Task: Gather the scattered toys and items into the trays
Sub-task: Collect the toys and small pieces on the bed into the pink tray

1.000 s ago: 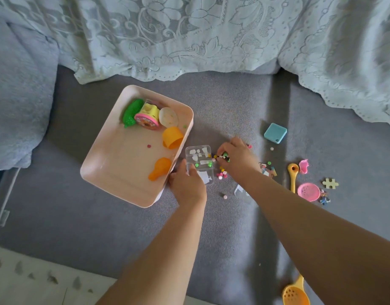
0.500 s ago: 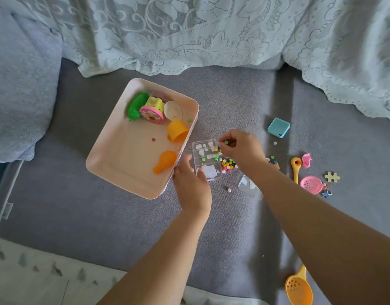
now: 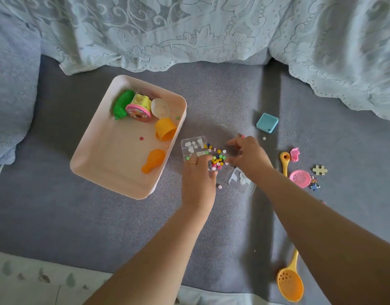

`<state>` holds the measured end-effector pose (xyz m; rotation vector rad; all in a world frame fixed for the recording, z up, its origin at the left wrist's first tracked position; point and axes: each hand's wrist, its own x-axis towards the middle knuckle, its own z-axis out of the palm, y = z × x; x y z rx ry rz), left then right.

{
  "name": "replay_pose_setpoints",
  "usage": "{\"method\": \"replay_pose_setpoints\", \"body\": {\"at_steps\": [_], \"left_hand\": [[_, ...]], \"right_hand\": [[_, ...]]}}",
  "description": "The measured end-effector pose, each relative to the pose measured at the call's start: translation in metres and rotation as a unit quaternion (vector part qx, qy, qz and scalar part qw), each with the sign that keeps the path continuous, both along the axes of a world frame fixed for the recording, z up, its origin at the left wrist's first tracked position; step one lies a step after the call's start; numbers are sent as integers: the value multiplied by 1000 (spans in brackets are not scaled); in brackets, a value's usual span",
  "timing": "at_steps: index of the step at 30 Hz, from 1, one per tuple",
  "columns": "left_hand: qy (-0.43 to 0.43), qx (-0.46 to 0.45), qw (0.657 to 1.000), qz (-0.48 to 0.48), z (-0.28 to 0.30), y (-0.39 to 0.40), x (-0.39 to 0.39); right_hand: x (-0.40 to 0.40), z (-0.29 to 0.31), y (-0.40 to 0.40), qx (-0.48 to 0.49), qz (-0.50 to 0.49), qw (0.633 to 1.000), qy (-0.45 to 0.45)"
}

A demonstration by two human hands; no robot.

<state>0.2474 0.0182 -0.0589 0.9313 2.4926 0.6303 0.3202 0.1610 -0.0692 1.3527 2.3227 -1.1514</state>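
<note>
— Grey sofa cushion (image 3: 128,227); what's nearest?
— I see my left hand (image 3: 197,180) resting on the clear bead box (image 3: 195,148), fingers loosely curled. My right hand (image 3: 247,156) is blurred; grip unclear. Coloured beads (image 3: 217,160) lie between them.
— Beyond?
— Pink tray (image 3: 101,164) left of the box

The pink tray (image 3: 97,137) looks like smooth matt plastic, set on a gray woven cloth cover (image 3: 211,89) with a fine rough weave. Pale lace cloth (image 3: 167,29) hangs behind, the small box (image 3: 193,145) is clear glossy plastic, and the orange slotted spoon (image 3: 290,282) is smooth plastic
</note>
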Motion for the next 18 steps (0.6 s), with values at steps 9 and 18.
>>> {"method": "replay_pose_setpoints", "body": {"at_steps": [9, 18], "left_hand": [[201, -89, 963, -153, -9, 25, -2], [159, -150, 955, -200, -6, 38, -4]], "right_hand": [[-7, -3, -19, 75, 116, 990, -17], [-7, -4, -22, 101, 101, 990, -22]]}}
